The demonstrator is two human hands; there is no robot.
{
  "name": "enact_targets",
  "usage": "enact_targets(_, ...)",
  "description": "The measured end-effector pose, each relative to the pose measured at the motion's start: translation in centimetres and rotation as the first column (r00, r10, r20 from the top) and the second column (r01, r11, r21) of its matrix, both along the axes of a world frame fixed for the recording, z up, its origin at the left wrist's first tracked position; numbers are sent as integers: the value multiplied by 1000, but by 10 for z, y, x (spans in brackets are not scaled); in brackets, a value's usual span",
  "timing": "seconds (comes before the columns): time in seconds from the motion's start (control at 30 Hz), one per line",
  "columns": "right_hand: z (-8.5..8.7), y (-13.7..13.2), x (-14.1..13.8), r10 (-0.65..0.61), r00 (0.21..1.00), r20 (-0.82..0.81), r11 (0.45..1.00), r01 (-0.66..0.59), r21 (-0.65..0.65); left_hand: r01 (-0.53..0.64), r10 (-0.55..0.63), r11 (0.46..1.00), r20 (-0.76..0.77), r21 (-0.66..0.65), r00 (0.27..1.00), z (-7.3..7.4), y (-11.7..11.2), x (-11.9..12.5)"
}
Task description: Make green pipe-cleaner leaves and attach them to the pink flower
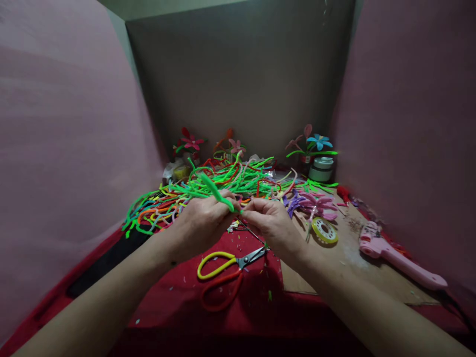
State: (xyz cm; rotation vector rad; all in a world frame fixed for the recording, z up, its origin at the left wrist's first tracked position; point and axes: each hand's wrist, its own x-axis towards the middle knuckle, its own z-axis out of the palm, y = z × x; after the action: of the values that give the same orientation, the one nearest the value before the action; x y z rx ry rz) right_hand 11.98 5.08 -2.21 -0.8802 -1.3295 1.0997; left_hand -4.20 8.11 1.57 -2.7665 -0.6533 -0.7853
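Observation:
My left hand (203, 220) is closed round a bright green pipe cleaner (216, 192) that sticks up and to the left from my fingers. My right hand (271, 223) pinches the same pipe cleaner's lower end, fingertips touching the left hand's. Both hands hover above a red cloth (186, 297). Just below them lie scissors (226, 270) with one yellow and one red handle, blades pointing right. Behind the hands spreads a pile of pipe cleaners (208, 191), mostly green with orange, yellow and red ones.
Purple and pink pipe-cleaner petals (310, 204) and a yellow tape roll (325, 230) lie to the right on a cardboard sheet (345, 263). A pink glue gun (397, 258) lies far right. Finished pipe-cleaner flowers (310, 144) stand at the back beside a small jar (321, 169). Pink walls close both sides.

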Motion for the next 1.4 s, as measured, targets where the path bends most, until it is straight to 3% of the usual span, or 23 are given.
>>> enact_targets(0.13,0,-8,-1,-254,919,301,953,184,242,-50,52,998,45,-39,998,5,-4,7)
enact_targets(0.23,-1,-14,-2,-437,781,446,856,208,474,-126,140,950,29,-286,990,20,-8,12)
enact_targets(0.3,-2,-18,-1,-525,694,492,773,148,617,-160,184,804,-16,-573,983,30,-11,14)
enact_targets(0.37,-3,-20,-1,-611,598,519,681,64,729,-146,186,590,-42,-794,982,39,-11,15)
enact_targets(0.43,-4,-21,1,-695,500,516,587,-19,809,-104,197,412,-23,-905,980,42,-8,15)
enact_targets(0.57,-4,-20,1,-798,396,455,445,-124,887,22,305,164,72,-986,950,37,2,15)
enact_targets(0.63,-5,-19,1,-812,374,448,426,-146,893,110,318,22,111,-994,942,33,6,15)
enact_targets(0.7,-5,-19,1,-800,370,472,457,-134,879,176,301,-95,141,-980,943,31,8,15)
enact_targets(0.73,-5,-19,1,-784,382,489,489,-107,866,199,294,-133,153,-971,944,31,8,14)
enact_targets(0.8,-4,-21,1,-721,451,526,578,-27,815,242,300,-159,187,-957,936,31,7,14)
enact_targets(0.9,3,-25,1,-568,626,535,732,87,675,275,300,-134,226,-952,927,31,5,13)
enact_targets(0.97,10,-26,0,-458,756,468,826,167,539,281,296,-63,251,-958,921,30,2,13)
enact_targets(1.03,15,-24,0,-341,875,345,911,215,353,276,325,98,293,-956,899,27,-2,14)
enact_targets(1.1,18,-20,0,-204,963,175,971,177,161,236,373,358,371,-903,851,21,-7,14)
enact_targets(1.17,18,-15,0,-75,997,-14,997,75,10,155,352,663,488,-732,799,16,-12,13)
enact_targets(1.2,17,-12,0,-21,994,-107,999,16,-43,115,288,787,526,-606,800,14,-13,12)
enact_targets(1.23,16,-10,0,25,982,-188,996,-42,-85,86,208,874,530,-477,822,13,-14,11)
enact_targets(1.3,14,-5,0,96,948,-304,980,-144,-140,72,62,958,446,-278,893,13,-12,9)
enact_targets(1.4,11,-2,-2,153,919,-362,957,-228,-176,85,-29,980,291,-180,956,16,-4,6)
